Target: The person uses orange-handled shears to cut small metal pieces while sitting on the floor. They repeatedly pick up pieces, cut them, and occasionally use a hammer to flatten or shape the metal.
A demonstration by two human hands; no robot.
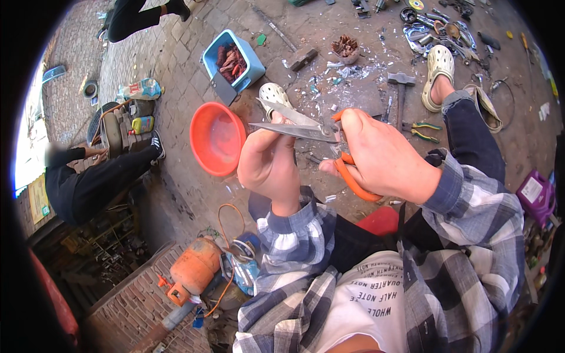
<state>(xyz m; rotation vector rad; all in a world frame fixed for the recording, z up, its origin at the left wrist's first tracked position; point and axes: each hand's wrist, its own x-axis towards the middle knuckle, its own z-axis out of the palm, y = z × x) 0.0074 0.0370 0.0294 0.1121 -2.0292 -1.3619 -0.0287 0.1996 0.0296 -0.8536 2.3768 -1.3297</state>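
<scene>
My right hand (385,154) is closed around the orange handles of a pair of scissors (315,133). Their two grey metal blades are spread apart and point left. Fingers of my left hand (268,162) are bent together at the blades, the lower blade crossing in front of them. Whatever lies between those fingertips is hidden. Below both hands is the paved ground, with an orange-red plastic basin (203,138) just left of my left hand. A hammer (401,88) and yellow-green handled pliers (424,132) lie beyond my right hand.
A blue bin (253,67) holds reddish-brown scraps. A second hammer (303,59), a bowl of brown pieces (345,49) and scattered metal parts (438,32) lie farther off. Left are an orange gas cylinder (197,265) and a seated person (94,188); right, a purple jug (534,194).
</scene>
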